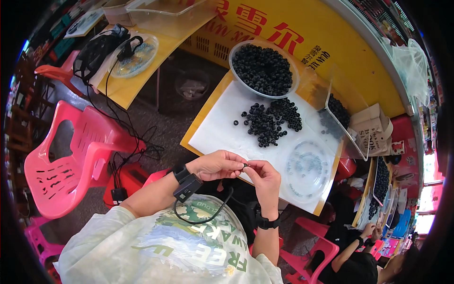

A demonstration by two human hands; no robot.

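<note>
Close to my body, just off the table's near edge, my left hand (221, 164) and my right hand (264, 176) meet fingertip to fingertip. Pinched between them is one small black ring-shaped piece (245, 165), mostly covered by the fingers. Beyond the hands, a loose heap of the same black pieces (265, 124) lies on the white tabletop (213, 125). A round clear tub (297, 84) full of them stands behind the heap. To the right of the heap sits a clear round dish (309, 191) with small bluish bits in it.
A clear rectangular bin (350, 137) with more black pieces stands at the table's right edge, near a beige paper bag (371, 128). Pink plastic chairs (71, 161) and black cables (127, 158) are at my left. Another person (352, 258) works at the lower right.
</note>
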